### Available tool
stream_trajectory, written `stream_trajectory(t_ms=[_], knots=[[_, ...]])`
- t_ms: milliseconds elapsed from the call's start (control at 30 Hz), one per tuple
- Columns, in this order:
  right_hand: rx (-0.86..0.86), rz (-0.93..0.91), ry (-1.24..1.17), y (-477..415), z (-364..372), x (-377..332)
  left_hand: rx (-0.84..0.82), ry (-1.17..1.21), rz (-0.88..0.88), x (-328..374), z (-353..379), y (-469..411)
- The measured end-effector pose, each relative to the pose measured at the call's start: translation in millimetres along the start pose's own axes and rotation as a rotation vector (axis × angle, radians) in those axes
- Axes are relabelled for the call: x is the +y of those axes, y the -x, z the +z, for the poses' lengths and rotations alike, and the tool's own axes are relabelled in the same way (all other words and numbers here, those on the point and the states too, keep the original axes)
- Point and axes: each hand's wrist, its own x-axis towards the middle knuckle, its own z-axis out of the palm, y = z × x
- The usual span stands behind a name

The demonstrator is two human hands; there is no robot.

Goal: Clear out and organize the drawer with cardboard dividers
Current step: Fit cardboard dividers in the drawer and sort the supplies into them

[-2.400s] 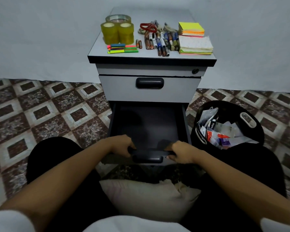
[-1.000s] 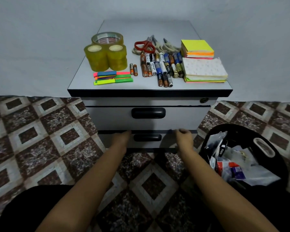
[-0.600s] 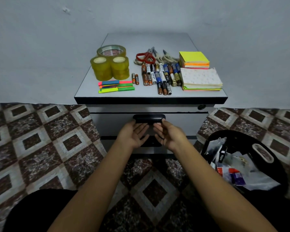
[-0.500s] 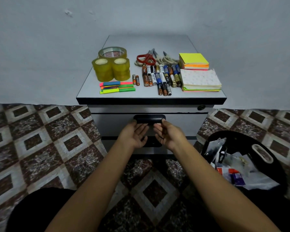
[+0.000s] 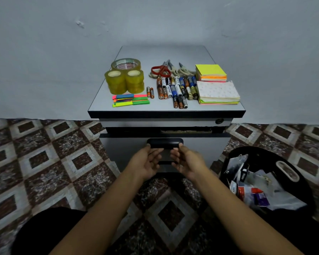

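Note:
A grey drawer cabinet (image 5: 164, 52) stands against the wall. Its upper drawer (image 5: 122, 150) sits slightly out, with a dark gap above the front panel. My left hand (image 5: 147, 162) and my right hand (image 5: 187, 162) are palm-up, side by side, with fingers hooked under the drawer's black handle (image 5: 164, 143). The drawer's inside is hidden. On the cabinet top lie tape rolls (image 5: 124, 80), scissors (image 5: 159, 69), several batteries (image 5: 177, 89), coloured index flags (image 5: 130, 100), sticky notes (image 5: 210, 72) and a paper pad (image 5: 217, 92).
A black bin (image 5: 261, 153) full of paper and plastic scraps stands on the floor right of the cabinet, close to my right forearm. The lower drawer's handle (image 5: 165, 162) shows between my hands. Patterned tile floor (image 5: 44, 159) spreads to the left.
The lower drawer was pushed shut. Both hands rose to the upper drawer's handle, took hold of it, and the drawer front has come out a little.

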Motion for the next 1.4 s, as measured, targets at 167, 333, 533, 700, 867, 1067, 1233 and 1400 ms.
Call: stream_trajectory(t_ms=[167, 333, 533, 700, 867, 1067, 1233, 1400], knots=[[0.196, -0.586, 0.779, 6, -15, -17, 0.141, -0.758, 0.509, 16, -7, 14], [0.313, -0.978, 1.273, -10, -21, -44, 0.299, -1.391, 1.105, 38, -18, -3], [0.289, -0.950, 1.658, -24, -24, -51, 0.369, -1.639, 1.139, 49, -30, -26], [0.226, -0.935, 1.682, -21, -28, -50, 0.380, -1.688, 1.153, 52, -32, -24], [0.201, -0.859, 1.714, -8, -27, -52, 0.356, -1.683, 1.079, 49, -35, -11], [0.102, -0.848, 1.723, 24, -38, -37, 0.258, -1.687, 1.017, 39, -51, 19], [-0.090, -0.732, 1.588, 57, -47, -25, -0.004, -1.536, 0.790, 22, -70, 46], [-0.209, -0.567, 1.677, 93, -58, 2, 0.004, -1.534, 0.762, -4, -89, 69]])
